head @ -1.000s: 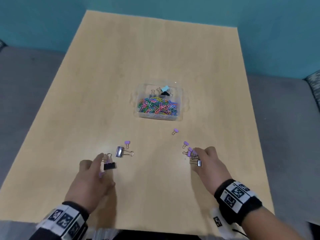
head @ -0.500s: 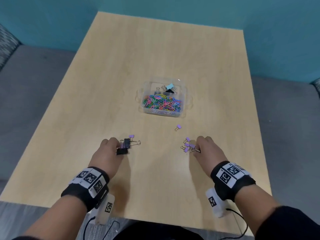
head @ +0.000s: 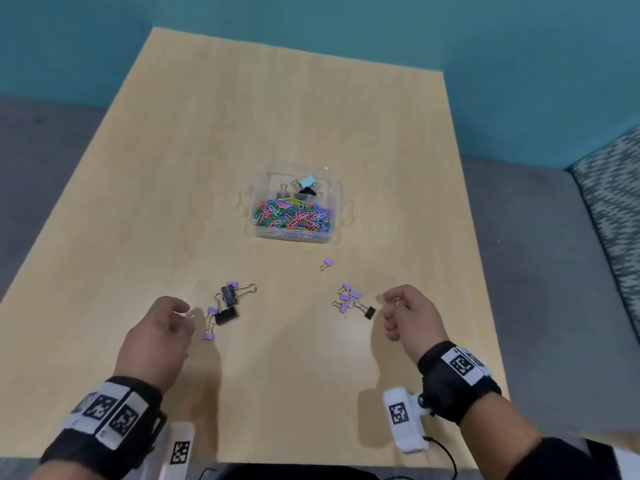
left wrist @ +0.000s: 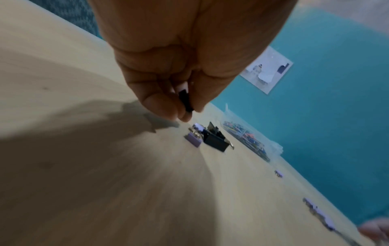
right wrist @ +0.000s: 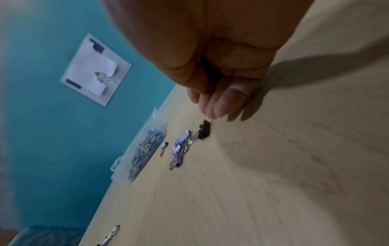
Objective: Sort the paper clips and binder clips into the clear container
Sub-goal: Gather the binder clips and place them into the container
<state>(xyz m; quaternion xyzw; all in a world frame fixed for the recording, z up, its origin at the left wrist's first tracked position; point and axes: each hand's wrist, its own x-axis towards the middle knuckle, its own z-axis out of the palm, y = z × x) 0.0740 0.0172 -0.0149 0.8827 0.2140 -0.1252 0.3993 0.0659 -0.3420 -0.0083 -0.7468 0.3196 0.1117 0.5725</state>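
The clear container (head: 291,235) sits mid-table, its near part full of coloured paper clips (head: 294,214), with a few binder clips (head: 304,188) at the back. My left hand (head: 183,317) is raised just left of two black binder clips (head: 227,306) and small purple ones (head: 207,336). In the left wrist view its fingertips (left wrist: 168,106) pinch a small black clip (left wrist: 186,103). My right hand (head: 393,306) hovers right of a cluster of purple clips (head: 348,296) and a black clip (head: 370,312). It pinches a dark clip (right wrist: 207,71) whose wire handle (head: 398,301) shows.
One purple binder clip (head: 327,262) lies alone between the container and the right cluster. The wooden table (head: 311,109) is bordered by grey seating and a teal wall. A patterned cushion (head: 613,202) is at the right. A sign (left wrist: 267,71) hangs on the wall.
Both hands have lifted off the clip clusters and drawn back toward me, each with a clip pinched in its fingers. The clusters stay on the table.
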